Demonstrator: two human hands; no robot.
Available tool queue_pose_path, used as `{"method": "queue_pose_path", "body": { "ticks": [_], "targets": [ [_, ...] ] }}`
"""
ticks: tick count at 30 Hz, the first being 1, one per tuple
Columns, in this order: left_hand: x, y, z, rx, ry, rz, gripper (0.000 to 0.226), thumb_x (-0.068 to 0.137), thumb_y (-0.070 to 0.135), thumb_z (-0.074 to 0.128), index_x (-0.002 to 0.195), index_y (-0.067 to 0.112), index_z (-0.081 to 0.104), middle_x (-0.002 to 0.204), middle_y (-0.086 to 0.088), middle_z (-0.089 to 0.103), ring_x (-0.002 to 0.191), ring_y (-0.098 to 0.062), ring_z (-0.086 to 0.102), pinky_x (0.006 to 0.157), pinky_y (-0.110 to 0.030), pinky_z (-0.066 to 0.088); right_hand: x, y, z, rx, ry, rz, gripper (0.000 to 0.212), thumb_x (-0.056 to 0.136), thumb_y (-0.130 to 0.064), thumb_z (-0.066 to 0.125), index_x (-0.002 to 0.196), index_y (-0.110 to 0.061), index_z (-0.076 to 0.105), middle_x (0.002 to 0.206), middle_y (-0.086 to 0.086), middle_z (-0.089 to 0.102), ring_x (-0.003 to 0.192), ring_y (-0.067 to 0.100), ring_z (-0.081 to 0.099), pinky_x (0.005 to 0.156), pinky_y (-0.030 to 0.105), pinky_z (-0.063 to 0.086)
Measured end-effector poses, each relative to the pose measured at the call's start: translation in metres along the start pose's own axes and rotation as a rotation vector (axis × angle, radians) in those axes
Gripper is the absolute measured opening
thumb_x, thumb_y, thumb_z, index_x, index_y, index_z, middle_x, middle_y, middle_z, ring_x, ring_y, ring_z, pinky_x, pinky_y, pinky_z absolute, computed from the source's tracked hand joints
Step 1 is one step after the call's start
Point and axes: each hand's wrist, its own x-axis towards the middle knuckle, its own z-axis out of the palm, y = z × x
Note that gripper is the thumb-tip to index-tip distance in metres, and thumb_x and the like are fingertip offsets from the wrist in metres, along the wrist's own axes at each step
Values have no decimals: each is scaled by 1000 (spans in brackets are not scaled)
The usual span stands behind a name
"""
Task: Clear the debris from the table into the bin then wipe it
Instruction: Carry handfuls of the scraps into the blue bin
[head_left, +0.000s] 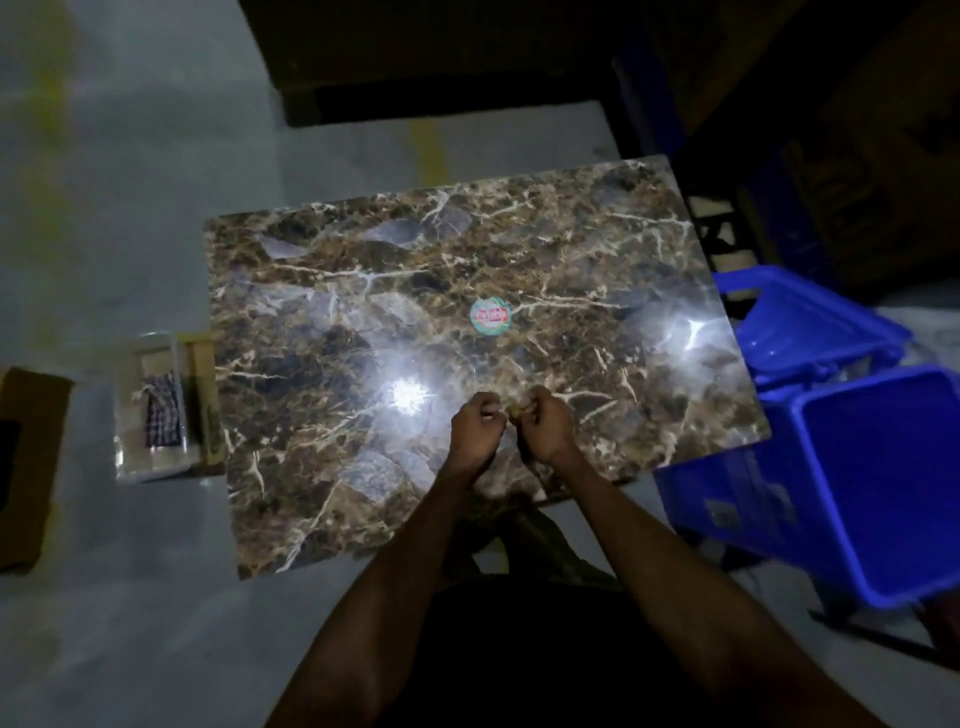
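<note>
Seen from above in dim light, we look down on a glossy brown marble-patterned tabletop (519, 249) with two bright glare spots. Our left hand (475, 423) and right hand (545, 423) meet over its near edge, both curled. The right grip pinches a small pale scrap (515, 410) between the hands; whether the left grip also holds it we cannot tell. A round red-and-green sticker (491, 315) sits near the tabletop's middle. The blue bin (878, 483) stands open on the floor just right of the tabletop, a second blue container (810, 322) behind it. Left of the tabletop, on the floor, lie a clear box (156, 410) and a cardboard piece (31, 467).
</note>
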Motion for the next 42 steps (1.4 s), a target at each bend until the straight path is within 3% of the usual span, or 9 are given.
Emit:
{"method": "queue_pose_path", "body": {
  "ticks": [3, 9, 15, 18, 21, 25, 32, 36, 42],
  "targets": [
    [-23, 22, 11, 67, -66, 39, 22, 87, 10, 65, 106, 18, 71, 101, -3, 74, 94, -21, 69, 81, -28, 55, -22, 13, -12, 104, 46, 60, 12, 89, 11, 60, 92, 0, 62, 78, 9, 63, 66, 2, 62, 60, 19, 44],
    [-63, 46, 56, -4, -187, 45, 19, 85, -8, 61, 85, 7, 72, 73, -1, 70, 58, -2, 65, 54, -14, 49, -56, 48, -53, 261, 180, 204, 18, 92, -1, 61, 90, -18, 65, 79, 7, 69, 70, 26, 69, 62, 34, 56],
    [-86, 39, 136, 252, -350, 143, 17, 83, 1, 65, 79, 16, 73, 84, -3, 74, 82, -19, 67, 69, -22, 51, -104, 118, -104, 396, 318, 355, 22, 93, 1, 59, 91, -20, 65, 78, 0, 67, 69, 14, 64, 68, 25, 53],
    [-105, 34, 199, 304, -389, 165, 17, 87, 5, 68, 78, 19, 72, 86, -3, 74, 84, -21, 69, 77, -31, 53, -129, 176, -137, 533, 369, 457, 22, 98, -5, 62, 89, -25, 65, 86, 3, 72, 75, 21, 69, 71, 36, 58],
    [-124, 23, 269, 355, -400, 144, 17, 92, 6, 67, 81, 19, 71, 77, -3, 70, 75, -24, 65, 65, -30, 50, -157, 232, -181, 611, 407, 509, 20, 97, -11, 65, 87, -28, 66, 86, 0, 72, 71, 16, 67, 63, 26, 53],
    [-155, 10, 354, 368, -427, 126, 14, 89, 7, 68, 85, 19, 75, 84, -8, 75, 85, -31, 71, 79, -43, 57, -187, 293, -241, 724, 347, 513, 15, 97, -7, 64, 91, -20, 68, 72, -2, 69, 53, 6, 61, 50, 21, 49],
    [-182, 43, 467, 366, -504, 147, 23, 89, -9, 61, 84, 11, 72, 74, -5, 70, 67, -13, 63, 62, -19, 53, -204, 361, -304, 875, 466, 593, 24, 96, 2, 60, 86, -18, 68, 75, 10, 70, 51, 15, 61, 50, 27, 53],
    [-172, 48, 523, 336, -545, 64, 11, 85, 0, 68, 86, 10, 73, 77, -12, 73, 71, -24, 68, 71, -34, 55, -202, 387, -338, 972, 570, 642, 21, 97, 5, 56, 88, -11, 65, 73, 9, 68, 51, 13, 61, 51, 24, 52],
    [-133, 90, 605, 321, -553, 22, 18, 96, 0, 61, 89, 14, 71, 66, 1, 65, 63, -16, 57, 50, -21, 47, -171, 435, -418, 1122, 729, 709, 22, 99, 9, 53, 90, -7, 66, 65, 0, 72, 58, 16, 65, 52, 21, 56]
  ]
}}
